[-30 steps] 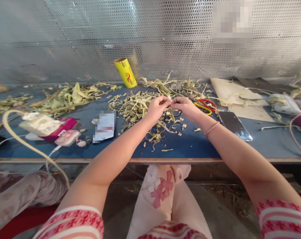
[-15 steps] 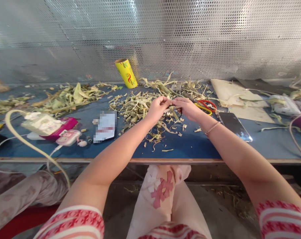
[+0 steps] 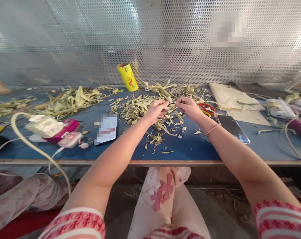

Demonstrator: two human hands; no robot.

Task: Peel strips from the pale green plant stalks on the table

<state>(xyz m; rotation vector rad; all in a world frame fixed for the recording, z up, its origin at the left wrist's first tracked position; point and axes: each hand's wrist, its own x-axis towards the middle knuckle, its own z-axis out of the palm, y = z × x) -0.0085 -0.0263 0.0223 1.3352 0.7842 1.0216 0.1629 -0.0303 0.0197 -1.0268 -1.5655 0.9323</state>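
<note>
My left hand (image 3: 156,111) is held above a heap of dry leaf scraps (image 3: 134,108), its thumb and forefinger pinched together. A thin dark strand (image 3: 170,104) shows at these fingertips, reaching toward my other hand. A short way to the right, my right hand (image 3: 187,108) is also closed in a pinch; what lies in its fingertips is too small to make out. Beneath both hands are curled shreds and small cut bits. Scissors with red and yellow handles (image 3: 205,109) lie just beyond my right wrist, partly hidden by it.
A yellow cardboard tube (image 3: 128,78) leans near the perforated metal wall (image 3: 165,39). Phones lie left (image 3: 107,129) and right (image 3: 232,128) of my arms. Farther left are a charger with a cable (image 3: 46,127) and a leaf pile (image 3: 70,98). Brown paper sheets (image 3: 230,96) lie at right.
My hands have drawn apart from touching fingertips, leaving a small gap. My right hand has shifted slightly right. The view has tilted a little.
</note>
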